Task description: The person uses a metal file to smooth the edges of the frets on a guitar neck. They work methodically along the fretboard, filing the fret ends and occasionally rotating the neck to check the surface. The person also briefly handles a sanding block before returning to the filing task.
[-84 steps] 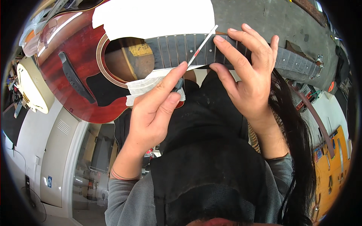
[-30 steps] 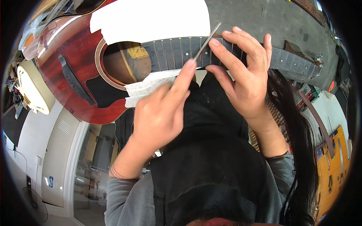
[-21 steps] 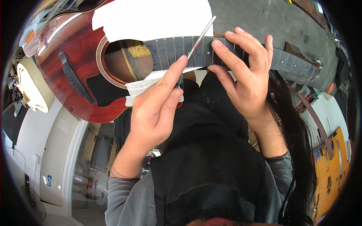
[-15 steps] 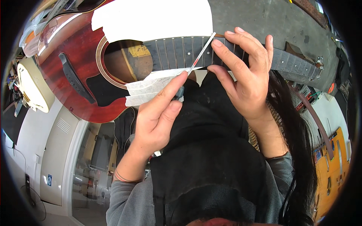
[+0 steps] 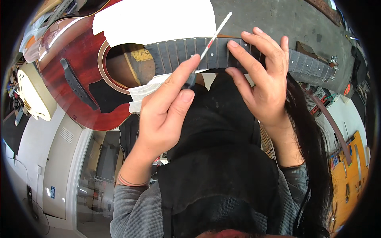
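My left hand [image 5: 166, 105] is closed round the dark handle of a slim metal file [image 5: 218, 31]. The file's bright, narrow blade slants up and to the right across the guitar neck, its tip past the far edge. Below it lies the dark fretboard [image 5: 178, 53] of a reddish-brown acoustic guitar [image 5: 85, 107], without strings over the frets. My right hand [image 5: 264, 75] has its fingers spread: the index fingertip rests at the fretboard and the thumb is by the near edge of the neck. The part of the neck under my right palm is hidden.
White paper [image 5: 154, 20] covers the guitar top beyond the soundhole [image 5: 127, 65]. Pale masking tape [image 5: 145, 89] lines the near side by the neck. The neck runs over a grey bench top [image 5: 274, 20]. A cream guitar body [image 5: 35, 93] stands at left; tools hang on an orange board [image 5: 349, 178].
My left hand has lifted and moved away from me with the file, whose tip now reaches beyond the neck. The right hand has shifted slightly to the right.
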The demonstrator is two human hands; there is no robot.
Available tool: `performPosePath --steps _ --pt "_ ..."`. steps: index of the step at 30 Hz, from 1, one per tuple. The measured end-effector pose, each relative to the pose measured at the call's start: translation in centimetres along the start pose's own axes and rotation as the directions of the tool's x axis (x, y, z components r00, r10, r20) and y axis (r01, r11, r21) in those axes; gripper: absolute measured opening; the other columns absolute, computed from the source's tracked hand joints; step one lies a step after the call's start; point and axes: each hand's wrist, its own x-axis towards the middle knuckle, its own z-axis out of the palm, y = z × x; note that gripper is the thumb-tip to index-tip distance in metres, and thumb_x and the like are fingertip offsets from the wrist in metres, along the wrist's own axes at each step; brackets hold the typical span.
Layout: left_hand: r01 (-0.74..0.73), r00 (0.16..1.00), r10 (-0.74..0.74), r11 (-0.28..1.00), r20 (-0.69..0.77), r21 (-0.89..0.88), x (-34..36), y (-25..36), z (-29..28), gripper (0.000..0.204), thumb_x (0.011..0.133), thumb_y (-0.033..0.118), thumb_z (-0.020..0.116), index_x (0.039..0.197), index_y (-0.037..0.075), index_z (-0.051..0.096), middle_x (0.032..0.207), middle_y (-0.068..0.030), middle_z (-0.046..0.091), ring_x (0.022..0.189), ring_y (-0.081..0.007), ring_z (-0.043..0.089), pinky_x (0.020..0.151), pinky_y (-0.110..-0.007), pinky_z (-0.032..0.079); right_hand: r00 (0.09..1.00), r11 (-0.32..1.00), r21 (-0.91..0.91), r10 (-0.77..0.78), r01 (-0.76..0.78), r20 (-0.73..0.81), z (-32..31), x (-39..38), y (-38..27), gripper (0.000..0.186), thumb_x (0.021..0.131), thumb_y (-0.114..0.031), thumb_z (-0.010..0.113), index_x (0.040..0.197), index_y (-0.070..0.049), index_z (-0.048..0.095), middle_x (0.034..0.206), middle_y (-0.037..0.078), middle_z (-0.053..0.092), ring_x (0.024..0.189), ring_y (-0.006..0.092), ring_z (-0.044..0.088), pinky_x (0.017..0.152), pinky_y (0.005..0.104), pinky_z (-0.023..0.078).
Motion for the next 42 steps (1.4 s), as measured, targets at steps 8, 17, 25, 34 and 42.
performPosePath --steps 8,17,25,34,42 --pt "0.371 0.928 -0.333 0.828 0.165 -0.42 -3.3 -0.1 0.8 0.052 0.116 0.006 0.058 0.167 0.001 0.054 0.12 -0.0046 0.073 0.087 -0.0067 0.059 0.077 -0.023 0.047 1.0 1.0 -0.017 0.012 -0.012 0.026 -0.3 -0.1 0.2 0.063 0.085 -0.01 0.093 0.144 -0.023 0.078 0.152 0.006 0.066 0.15 0.0334 0.058 0.132 0.0673 0.022" --pt "0.097 0.991 -0.101 0.994 0.086 0.048 0.3 1.9 1.9 0.052 0.109 -0.005 0.059 0.161 -0.004 0.058 0.157 -0.0257 0.067 0.147 -0.0354 0.066 0.121 -0.039 0.049 1.0 1.0 0.008 0.005 -0.005 0.011 -0.1 -0.1 0.4 0.062 0.084 -0.01 0.093 0.143 -0.024 0.078 0.151 0.006 0.066 0.147 0.0326 0.06 0.133 0.0658 0.021" --pt "-0.085 0.991 0.015 0.834 0.133 0.545 0.6 2.4 1.7 0.061 0.1 -0.006 0.068 0.16 0.003 0.063 0.14 -0.0257 0.075 0.1 -0.0376 0.08 0.085 -0.044 0.063 1.0 1.0 0.012 -0.001 0.001 0.006 0.1 -0.1 0.3 0.061 0.085 -0.012 0.092 0.143 -0.025 0.078 0.151 0.004 0.066 0.146 0.0317 0.06 0.133 0.065 0.021" --pt "0.274 0.961 -0.265 0.947 0.077 -0.166 -1.2 1.2 0.8 0.056 0.105 -0.002 0.067 0.161 -0.001 0.061 0.148 -0.0223 0.073 0.12 -0.0318 0.077 0.102 -0.038 0.058 1.0 1.0 0.008 0.003 -0.003 0.01 0.0 -0.2 0.5 0.061 0.086 -0.013 0.092 0.144 -0.025 0.078 0.151 0.004 0.066 0.146 0.0315 0.06 0.133 0.0652 0.021" --pt "0.144 0.986 -0.147 0.989 0.083 0.039 -0.4 1.9 1.7 0.054 0.108 -0.004 0.062 0.162 -0.003 0.057 0.155 -0.0221 0.07 0.139 -0.0321 0.07 0.115 -0.036 0.051 1.0 1.0 0.012 0.002 -0.002 0.004 0.1 -0.1 0.4 0.059 0.086 -0.014 0.092 0.143 -0.026 0.079 0.15 0.004 0.067 0.145 0.0313 0.061 0.133 0.0652 0.021"
